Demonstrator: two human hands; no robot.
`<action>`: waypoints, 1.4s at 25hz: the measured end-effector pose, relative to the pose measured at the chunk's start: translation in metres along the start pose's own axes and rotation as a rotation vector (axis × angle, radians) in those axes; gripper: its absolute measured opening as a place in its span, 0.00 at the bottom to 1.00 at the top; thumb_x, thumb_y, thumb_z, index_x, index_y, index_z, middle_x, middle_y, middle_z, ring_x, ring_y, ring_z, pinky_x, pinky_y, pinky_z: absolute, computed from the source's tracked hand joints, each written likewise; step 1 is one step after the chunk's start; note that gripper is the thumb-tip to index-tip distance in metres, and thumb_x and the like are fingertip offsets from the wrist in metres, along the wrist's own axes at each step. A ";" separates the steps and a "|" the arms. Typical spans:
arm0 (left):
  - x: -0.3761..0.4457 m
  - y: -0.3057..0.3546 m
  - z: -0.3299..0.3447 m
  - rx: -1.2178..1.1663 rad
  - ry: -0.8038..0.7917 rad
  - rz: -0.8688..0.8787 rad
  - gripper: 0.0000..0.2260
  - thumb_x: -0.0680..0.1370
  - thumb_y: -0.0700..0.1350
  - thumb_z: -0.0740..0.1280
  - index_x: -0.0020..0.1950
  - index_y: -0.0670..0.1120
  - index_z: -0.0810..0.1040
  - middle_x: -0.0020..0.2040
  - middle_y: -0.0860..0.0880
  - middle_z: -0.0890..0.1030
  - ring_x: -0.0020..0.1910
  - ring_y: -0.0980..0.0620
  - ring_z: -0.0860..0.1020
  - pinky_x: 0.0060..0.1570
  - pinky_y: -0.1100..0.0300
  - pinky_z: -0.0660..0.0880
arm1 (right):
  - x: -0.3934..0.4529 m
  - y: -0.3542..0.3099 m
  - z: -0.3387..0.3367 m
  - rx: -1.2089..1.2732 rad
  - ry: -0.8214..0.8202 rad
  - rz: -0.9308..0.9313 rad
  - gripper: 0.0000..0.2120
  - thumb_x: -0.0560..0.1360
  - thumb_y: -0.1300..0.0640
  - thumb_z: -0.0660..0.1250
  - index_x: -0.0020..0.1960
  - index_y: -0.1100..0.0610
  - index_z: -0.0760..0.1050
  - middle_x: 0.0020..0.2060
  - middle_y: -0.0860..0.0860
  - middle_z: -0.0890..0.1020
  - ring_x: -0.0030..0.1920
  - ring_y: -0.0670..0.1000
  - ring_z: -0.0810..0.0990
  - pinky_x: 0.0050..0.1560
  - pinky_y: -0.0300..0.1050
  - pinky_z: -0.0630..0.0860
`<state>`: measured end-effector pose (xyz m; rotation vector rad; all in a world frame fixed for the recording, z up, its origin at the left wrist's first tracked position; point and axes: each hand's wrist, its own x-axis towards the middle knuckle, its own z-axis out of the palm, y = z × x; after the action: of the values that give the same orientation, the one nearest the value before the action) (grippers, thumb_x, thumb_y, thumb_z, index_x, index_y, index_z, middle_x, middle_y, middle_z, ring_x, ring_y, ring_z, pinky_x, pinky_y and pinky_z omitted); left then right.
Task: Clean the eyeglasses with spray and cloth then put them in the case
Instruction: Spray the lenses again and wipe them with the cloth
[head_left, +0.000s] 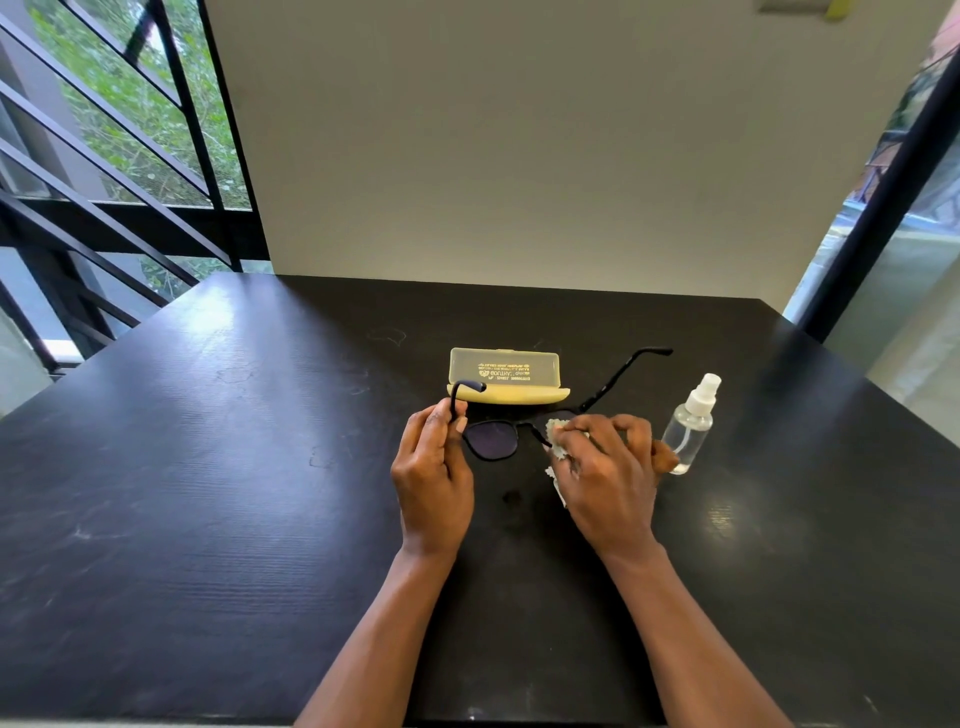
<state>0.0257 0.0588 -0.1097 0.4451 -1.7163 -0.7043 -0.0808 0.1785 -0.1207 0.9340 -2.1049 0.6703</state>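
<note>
Wiping one lens of the eyeglasses with the cloth, above the worktop.

Left hand pinched the temple; right hand pressed cloth on lens, both in firm grip. Best kept light, circular, frame steady. Open case just behind.

Eyeglasses between left hand and cloth-wrapped right hand

A single wide-angle view comes from the person's head, facing forward and down across the dark worktop. It sits close above both forearms, which enter from the bottom edge. The left hand and right hand meet near centre; beyond them a pale wall closes the view.
</note>
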 end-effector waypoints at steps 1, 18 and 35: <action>0.000 -0.001 0.000 0.001 0.000 0.001 0.09 0.76 0.34 0.63 0.52 0.31 0.78 0.46 0.38 0.81 0.44 0.50 0.79 0.49 0.66 0.75 | 0.001 0.000 -0.001 -0.063 0.008 0.012 0.10 0.63 0.57 0.77 0.44 0.55 0.82 0.44 0.50 0.82 0.50 0.54 0.66 0.40 0.60 0.73; 0.000 -0.003 0.000 -0.013 -0.001 0.033 0.08 0.76 0.34 0.63 0.52 0.33 0.79 0.45 0.40 0.81 0.45 0.57 0.76 0.49 0.73 0.73 | -0.001 0.002 0.004 0.127 0.044 0.077 0.09 0.65 0.60 0.72 0.45 0.54 0.82 0.48 0.54 0.79 0.51 0.56 0.67 0.42 0.56 0.72; 0.000 -0.001 0.000 -0.020 -0.023 0.045 0.09 0.75 0.33 0.63 0.52 0.32 0.79 0.46 0.38 0.81 0.46 0.51 0.79 0.51 0.65 0.75 | -0.001 0.000 0.006 0.184 -0.230 0.166 0.16 0.74 0.53 0.67 0.60 0.41 0.75 0.60 0.51 0.70 0.56 0.56 0.61 0.49 0.59 0.71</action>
<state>0.0258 0.0586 -0.1104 0.3844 -1.7343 -0.6955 -0.0828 0.1753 -0.1250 0.9827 -2.3744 0.8905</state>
